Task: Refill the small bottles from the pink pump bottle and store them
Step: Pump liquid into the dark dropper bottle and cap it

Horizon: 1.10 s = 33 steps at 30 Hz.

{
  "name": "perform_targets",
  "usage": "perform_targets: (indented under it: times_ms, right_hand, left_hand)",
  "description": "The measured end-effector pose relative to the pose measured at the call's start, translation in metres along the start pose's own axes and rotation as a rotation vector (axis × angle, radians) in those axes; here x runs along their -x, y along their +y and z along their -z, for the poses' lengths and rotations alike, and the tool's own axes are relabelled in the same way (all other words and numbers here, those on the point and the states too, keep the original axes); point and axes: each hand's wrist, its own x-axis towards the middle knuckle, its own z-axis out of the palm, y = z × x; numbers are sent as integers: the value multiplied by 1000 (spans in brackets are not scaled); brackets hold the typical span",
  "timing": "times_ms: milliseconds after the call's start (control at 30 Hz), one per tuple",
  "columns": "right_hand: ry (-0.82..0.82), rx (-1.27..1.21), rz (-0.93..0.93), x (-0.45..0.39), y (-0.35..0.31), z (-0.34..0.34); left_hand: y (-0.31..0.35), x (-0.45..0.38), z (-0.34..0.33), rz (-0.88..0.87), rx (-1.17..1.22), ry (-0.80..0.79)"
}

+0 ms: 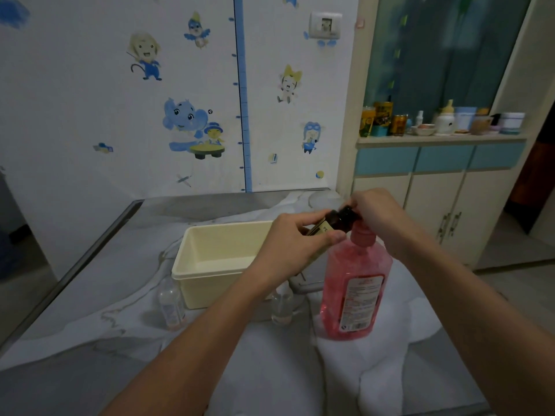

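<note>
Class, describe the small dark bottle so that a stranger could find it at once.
Start at the tall pink pump bottle on the table. Just above its pump, both hands hold a small dark brown bottle, tilted. Unlike the two small clear bottles standing by the cream plastic bin, it is opaque.

A grey marbled table carries a cream bin near its middle. Two clear small bottles stand at the bin's near side. The pink pump bottle stands to the right on a white cloth.

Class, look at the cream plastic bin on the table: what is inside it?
The cream bin shows only bare inner walls and floor; no bottles are stored there. Its right end is hidden behind the left hand, so that corner cannot be checked.
</note>
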Motion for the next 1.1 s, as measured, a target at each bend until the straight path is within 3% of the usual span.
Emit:
perform_targets:
  times_ms: [200,367,467,600,800,1100]
  right_hand:
    - [-44,86,-31,5,-8,-7]
    - [-94,-34,-55,6,-7,-3]
    - [-13,-29,48,4,2,1]
    - [-2,-51,-52,4,-3,-1]
    - [-13,83,-18,3,-6,-7]
    - [38,21,-16,1,-4,-2]
  left_hand:
    - [-7,3,-4,4,19,12]
    - [-8,2,-4,30,15,23]
    - [-5,-1,-3,25,29,25]
    - [-6,-2,-3,17,45,13]
    - [-12,1,-4,25,15,10]
    - [-6,-2,-3,35,48,24]
